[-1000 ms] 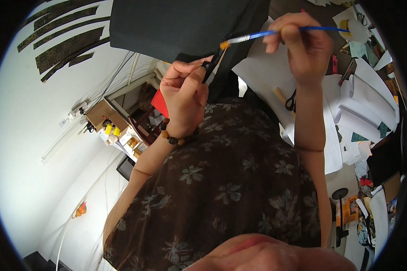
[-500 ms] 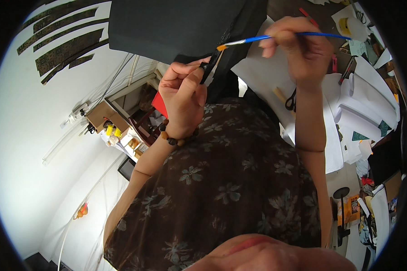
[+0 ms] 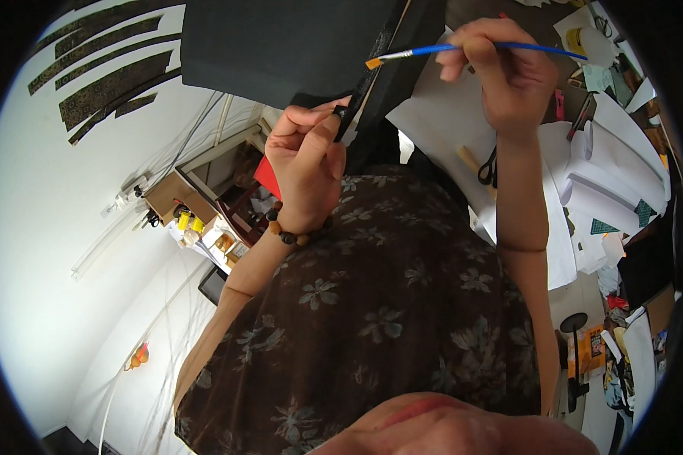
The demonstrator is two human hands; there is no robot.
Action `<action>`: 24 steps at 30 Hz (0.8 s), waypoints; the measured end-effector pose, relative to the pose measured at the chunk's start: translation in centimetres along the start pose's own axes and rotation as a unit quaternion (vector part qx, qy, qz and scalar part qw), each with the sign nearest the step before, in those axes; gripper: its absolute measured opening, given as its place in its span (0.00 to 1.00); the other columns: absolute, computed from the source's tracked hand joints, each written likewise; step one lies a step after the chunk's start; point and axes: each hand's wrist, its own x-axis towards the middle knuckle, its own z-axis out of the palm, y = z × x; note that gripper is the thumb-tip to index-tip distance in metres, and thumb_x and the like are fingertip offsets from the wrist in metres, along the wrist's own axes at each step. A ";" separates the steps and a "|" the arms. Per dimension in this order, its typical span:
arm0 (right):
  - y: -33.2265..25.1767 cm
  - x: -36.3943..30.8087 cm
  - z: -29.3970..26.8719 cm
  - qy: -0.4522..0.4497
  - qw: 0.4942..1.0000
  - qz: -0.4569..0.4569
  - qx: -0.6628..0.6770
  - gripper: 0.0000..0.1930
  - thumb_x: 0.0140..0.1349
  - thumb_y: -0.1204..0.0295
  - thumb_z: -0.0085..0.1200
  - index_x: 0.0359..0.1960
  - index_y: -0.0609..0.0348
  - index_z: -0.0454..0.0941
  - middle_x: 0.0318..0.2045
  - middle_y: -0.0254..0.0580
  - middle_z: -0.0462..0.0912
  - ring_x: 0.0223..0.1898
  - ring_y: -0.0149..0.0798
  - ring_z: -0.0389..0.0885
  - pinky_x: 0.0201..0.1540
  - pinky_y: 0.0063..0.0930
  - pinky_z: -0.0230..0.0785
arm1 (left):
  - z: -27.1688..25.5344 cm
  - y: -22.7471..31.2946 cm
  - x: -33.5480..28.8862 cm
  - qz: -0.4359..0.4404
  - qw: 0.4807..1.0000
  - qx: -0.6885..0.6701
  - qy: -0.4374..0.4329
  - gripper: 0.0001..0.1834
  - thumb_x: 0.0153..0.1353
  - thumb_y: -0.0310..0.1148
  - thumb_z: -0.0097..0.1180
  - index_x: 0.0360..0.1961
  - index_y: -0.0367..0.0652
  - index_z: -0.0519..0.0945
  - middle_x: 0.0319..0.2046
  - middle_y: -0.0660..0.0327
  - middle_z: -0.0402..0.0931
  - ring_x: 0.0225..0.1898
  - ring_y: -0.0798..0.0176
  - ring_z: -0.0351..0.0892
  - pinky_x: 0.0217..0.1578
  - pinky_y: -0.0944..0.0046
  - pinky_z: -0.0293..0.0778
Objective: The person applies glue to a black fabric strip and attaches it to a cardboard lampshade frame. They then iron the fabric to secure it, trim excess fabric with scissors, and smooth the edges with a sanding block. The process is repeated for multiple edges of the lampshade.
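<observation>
My left hand is closed, with thumb and fingers pinching the near end of a narrow black strip. This strip runs up along the side of a large black panel, and a thin tan line shows beside it. In my right hand, a slim blue paintbrush is gripped between thumb and fingers, handle pointing right. Its orange-brown bristles sit over the strip, just above my left fingertips; whether they touch it I cannot tell. A beaded bracelet circles my left wrist.
White paper sheets, black-handled scissors and paper rolls lie on the right, with a whitish tub farther back. Dark patterned strips hang on the white wall at the left. A cluttered shelf stands beyond my left arm.
My right hand has risen slightly, and the brush now lies flatter, its bristles a little lower. More of the tan line beside the strip is visible. My left hand keeps its pinch in nearly the same place.
</observation>
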 end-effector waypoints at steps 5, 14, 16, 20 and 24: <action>-0.1 -0.2 -1.0 0.027 0.999 0.006 0.030 0.07 0.72 0.77 0.50 0.41 0.69 0.78 0.28 0.48 0.84 0.26 0.32 0.81 0.30 0.25 0.76 | -0.2 0.0 0.1 0.000 1.000 -0.009 -0.008 0.04 0.64 0.19 0.51 0.34 0.39 0.77 0.40 0.49 0.84 0.12 0.78 0.57 0.13 0.77 0.51; 0.0 -0.2 -0.8 0.009 1.000 -0.004 0.011 0.09 0.72 0.73 0.50 0.42 0.69 0.78 0.30 0.50 0.84 0.25 0.34 0.82 0.31 0.25 0.77 | -0.4 -0.2 0.0 0.005 1.000 -0.004 -0.013 0.04 0.64 0.19 0.51 0.34 0.38 0.77 0.41 0.48 0.84 0.12 0.78 0.56 0.12 0.77 0.51; 0.0 0.0 -0.7 0.010 0.999 0.013 -0.028 0.09 0.72 0.74 0.50 0.42 0.69 0.78 0.30 0.50 0.84 0.25 0.35 0.82 0.31 0.26 0.77 | -0.3 -0.2 0.0 0.002 1.000 -0.001 -0.004 0.04 0.64 0.19 0.51 0.34 0.38 0.77 0.40 0.48 0.84 0.11 0.78 0.56 0.12 0.77 0.51; 0.4 -0.2 -1.1 0.091 0.995 -0.036 0.032 0.09 0.73 0.74 0.48 0.43 0.69 0.78 0.30 0.51 0.85 0.26 0.37 0.83 0.32 0.28 0.78 | -0.1 -0.1 0.1 0.004 1.000 0.001 0.000 0.05 0.64 0.19 0.50 0.34 0.38 0.77 0.39 0.49 0.84 0.11 0.78 0.56 0.12 0.77 0.51; 0.1 -1.2 0.2 0.120 0.993 0.003 -0.017 0.09 0.73 0.73 0.48 0.43 0.69 0.77 0.30 0.53 0.85 0.24 0.38 0.82 0.29 0.29 0.78 | 0.1 0.0 0.0 0.001 1.000 -0.005 -0.003 0.05 0.64 0.18 0.50 0.34 0.38 0.77 0.38 0.51 0.84 0.10 0.78 0.56 0.11 0.77 0.50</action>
